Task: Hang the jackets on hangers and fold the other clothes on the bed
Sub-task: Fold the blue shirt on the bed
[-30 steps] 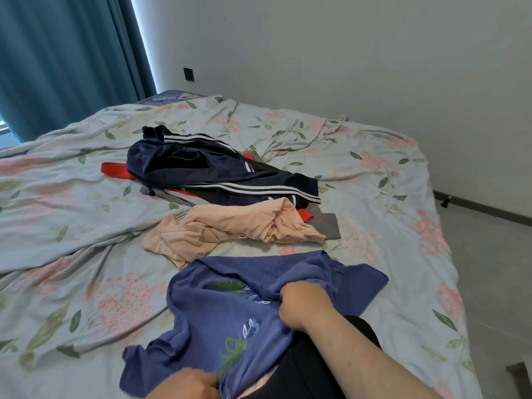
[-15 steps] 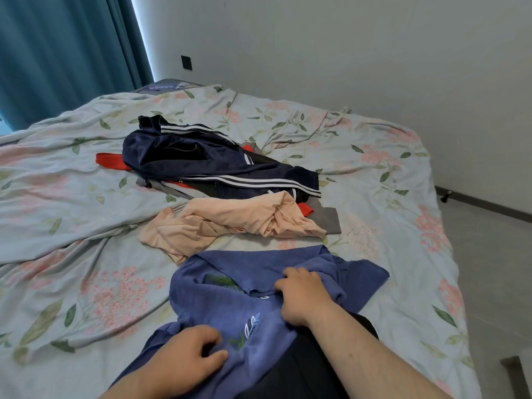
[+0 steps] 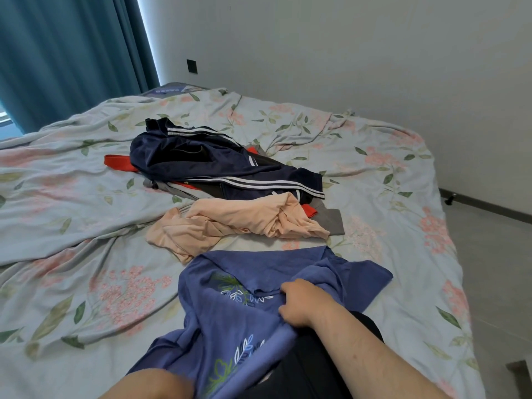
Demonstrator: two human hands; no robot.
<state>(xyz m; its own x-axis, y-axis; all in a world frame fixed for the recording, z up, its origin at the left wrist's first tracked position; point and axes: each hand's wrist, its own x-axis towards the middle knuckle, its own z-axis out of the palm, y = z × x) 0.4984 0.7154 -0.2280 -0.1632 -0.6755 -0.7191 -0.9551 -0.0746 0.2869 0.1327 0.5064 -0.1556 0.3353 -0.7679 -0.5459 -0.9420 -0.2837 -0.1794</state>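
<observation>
A bed [image 3: 449, 289] under a crumpled pale sheet [image 3: 72, 203] printed with pink flowers and green leaves fills most of the frame. At centre a navy striped garment [image 3: 201, 159] is heaped over a red garment [image 3: 118, 164] and a grey garment [image 3: 332, 223], whose edges stick out. Just below lies a bunched peach garment [image 3: 236, 220]. Lower centre, a blue shirt [image 3: 259, 269] with leaf embroidery lies rumpled.

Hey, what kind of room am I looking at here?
Most likely a bedroom: a wide bed with a floral sheet, teal curtains beyond it, and clothes strewn on it, such as a navy striped jacket and the blue T-shirt that the right hand grips.
</observation>
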